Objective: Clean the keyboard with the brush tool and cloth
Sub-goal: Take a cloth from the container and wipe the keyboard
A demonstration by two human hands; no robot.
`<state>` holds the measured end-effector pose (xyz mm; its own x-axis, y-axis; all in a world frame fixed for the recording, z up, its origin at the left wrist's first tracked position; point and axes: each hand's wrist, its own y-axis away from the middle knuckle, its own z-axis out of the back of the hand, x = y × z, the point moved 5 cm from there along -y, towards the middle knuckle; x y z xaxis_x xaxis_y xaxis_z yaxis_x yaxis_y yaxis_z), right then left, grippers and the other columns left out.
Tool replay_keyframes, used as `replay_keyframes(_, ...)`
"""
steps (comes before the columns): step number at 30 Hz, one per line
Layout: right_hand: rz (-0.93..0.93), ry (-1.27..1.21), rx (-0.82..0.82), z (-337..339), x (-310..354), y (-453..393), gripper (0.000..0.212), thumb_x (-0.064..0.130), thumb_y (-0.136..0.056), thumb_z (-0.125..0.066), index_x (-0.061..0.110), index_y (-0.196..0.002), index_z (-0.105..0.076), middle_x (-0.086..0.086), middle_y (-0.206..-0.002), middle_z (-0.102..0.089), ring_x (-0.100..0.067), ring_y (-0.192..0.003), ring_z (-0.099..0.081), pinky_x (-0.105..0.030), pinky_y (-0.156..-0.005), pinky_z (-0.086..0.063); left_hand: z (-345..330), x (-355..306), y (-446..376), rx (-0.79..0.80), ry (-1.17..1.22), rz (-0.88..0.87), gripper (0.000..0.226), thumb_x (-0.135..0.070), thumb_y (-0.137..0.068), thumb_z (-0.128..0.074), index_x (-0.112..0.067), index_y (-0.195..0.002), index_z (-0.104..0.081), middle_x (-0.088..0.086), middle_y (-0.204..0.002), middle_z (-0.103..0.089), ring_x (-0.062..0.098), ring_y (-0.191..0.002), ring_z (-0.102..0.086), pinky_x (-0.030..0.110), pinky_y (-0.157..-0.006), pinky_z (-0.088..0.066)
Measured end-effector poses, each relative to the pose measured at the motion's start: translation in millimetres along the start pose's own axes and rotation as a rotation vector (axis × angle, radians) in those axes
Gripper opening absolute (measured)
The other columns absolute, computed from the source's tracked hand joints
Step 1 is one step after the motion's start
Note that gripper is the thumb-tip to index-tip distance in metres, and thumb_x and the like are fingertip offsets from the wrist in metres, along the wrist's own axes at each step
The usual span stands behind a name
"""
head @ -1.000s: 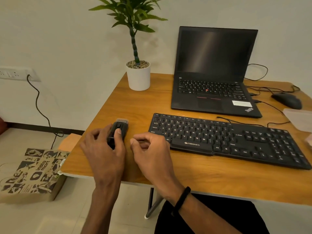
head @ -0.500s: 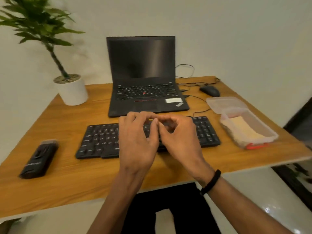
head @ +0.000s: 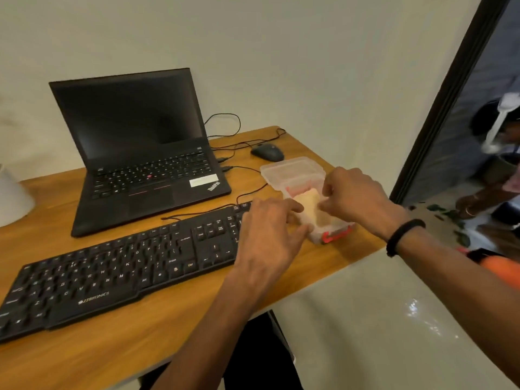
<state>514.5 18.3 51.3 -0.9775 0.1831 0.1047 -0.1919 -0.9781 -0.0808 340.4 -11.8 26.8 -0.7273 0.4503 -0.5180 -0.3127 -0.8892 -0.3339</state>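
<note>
Both hands [head: 351,197] seemingly pinching soft cloth [head: 309,205].

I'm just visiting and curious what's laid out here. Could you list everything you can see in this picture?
keyboard: one, black, front of the table
laptop: one, black, open, screen dark, behind the keyboard
mouse: one, dark, far right corner, wired
container: one, clear plastic with a red clasp, right of the keyboard
lid: one, clear, just behind the container
cloth: one, pale yellow, inside the container
white pot: one, left edge, mostly cut off
table: one, wooden
wristband: one, black, on the right wrist
left hand: over the keyboard's right end, fingers at the container
right hand: over the container, fingers curled at the cloth
</note>
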Motion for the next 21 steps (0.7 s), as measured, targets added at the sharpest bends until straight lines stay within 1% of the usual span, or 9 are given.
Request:
replay_keyframes(3, 0.068, 0.083, 0.095, -9, 8, 0, 0.043, 0.047, -0.075, -0.083, 0.024, -0.105, -0.062, 0.001, -0.098, -0.065, -0.02, -0.084, -0.063, -0.039, -0.074, -0.059, -8, -4, -2, 0.027, -0.051, -0.005, 0.04, -0.056, -0.091, -0.068, -0.036, -0.126, -0.07, -0.01, -0.114, -0.068, 0.015, -0.111, -0.046, 0.043, -0.095, -0.048)
replay_keyframes(6, 0.076, 0.118, 0.123, -14, 12, -6, 0.05, 0.047, -0.076, -0.084, 0.025, -0.116, -0.064, -0.001, -0.109, -0.068, -0.022, -0.096, -0.065, -0.039, -0.082, -0.059, -13, -2, -3, 0.034, -0.064, -0.008, 0.039, -0.057, -0.093, -0.066, -0.036, -0.125, -0.071, -0.011, -0.117, -0.068, 0.013, -0.11, -0.044, 0.04, -0.093, -0.047)
replay_keyframes(8, 0.091, 0.14, 0.137, -17, 15, -8, 0.044, 0.041, -0.079, -0.083, 0.023, -0.115, -0.065, -0.002, -0.106, -0.068, -0.023, -0.095, -0.065, -0.038, -0.081, -0.058, -13, -2, -2, 0.027, -0.065, -0.018, 0.038, -0.057, -0.094, -0.064, -0.036, -0.125, -0.071, -0.011, -0.117, -0.068, 0.012, -0.108, -0.043, 0.039, -0.092, -0.046)
replay_keyframes(12, 0.12, 0.131, 0.128, -21, 22, -10, 0.025, 0.024, -0.086, -0.076, 0.019, -0.108, -0.066, -0.002, -0.094, -0.066, -0.021, -0.081, -0.064, -0.033, -0.07, -0.057, -13, -1, 1, 0.014, -0.051, -0.027, 0.037, -0.055, -0.094, -0.065, -0.035, -0.125, -0.071, -0.01, -0.114, -0.068, 0.013, -0.108, -0.044, 0.039, -0.092, -0.046)
replay_keyframes(15, 0.098, 0.098, 0.071, -21, 19, -12, 0.019, 0.028, -0.086, -0.077, 0.019, -0.101, -0.07, 0.0, -0.089, -0.067, -0.019, -0.077, -0.064, -0.034, -0.068, -0.058, -16, 4, 3, 0.05, -0.082, -0.035, 0.036, -0.056, -0.092, -0.066, -0.036, -0.121, -0.073, -0.01, -0.114, -0.069, 0.014, -0.11, -0.051, 0.041, -0.097, -0.047)
replay_keyframes(16, 0.081, 0.061, 0.041, -20, 16, -12, 0.017, 0.03, -0.086, -0.077, 0.02, -0.099, -0.072, 0.001, -0.089, -0.069, -0.019, -0.078, -0.064, -0.034, -0.067, -0.058, -15, 6, 5, 0.055, -0.052, -0.026, 0.037, -0.056, -0.092, -0.066, -0.036, -0.122, -0.072, -0.011, -0.113, -0.068, 0.014, -0.109, -0.053, 0.039, -0.097, -0.048)
replay_keyframes(18, 0.04, -0.041, -0.037, -15, 7, -11, 0.015, 0.035, -0.087, -0.077, 0.024, -0.098, -0.076, 0.0, -0.096, -0.073, -0.021, -0.082, -0.066, -0.037, -0.069, -0.059, -8, 9, 9, 0.039, 0.081, 0.023, 0.038, -0.053, -0.094, -0.066, -0.035, -0.127, -0.069, -0.014, -0.108, -0.066, 0.007, -0.103, -0.055, 0.032, -0.092, -0.051)
replay_keyframes(19, 0.028, -0.094, -0.093, -10, 3, -10, 0.015, 0.036, -0.088, -0.076, 0.026, -0.098, -0.077, 0.0, -0.1, -0.075, -0.022, -0.084, -0.068, -0.039, -0.07, -0.06, -3, 13, 11, 0.013, 0.164, 0.057, 0.038, -0.05, -0.095, -0.066, -0.033, -0.129, -0.068, -0.017, -0.103, -0.065, 0.002, -0.098, -0.057, 0.023, -0.086, -0.052)
replay_keyframes(21, 0.053, -0.176, -0.22, 6, 2, -3, 0.017, 0.039, -0.09, -0.075, 0.026, -0.101, -0.078, 0.001, -0.103, -0.076, -0.021, -0.087, -0.069, -0.041, -0.071, -0.061, 10, 18, 12, -0.032, 0.335, 0.14, 0.037, -0.047, -0.098, -0.063, -0.029, -0.129, -0.069, -0.024, -0.096, -0.063, -0.012, -0.092, -0.058, 0.006, -0.073, -0.048)
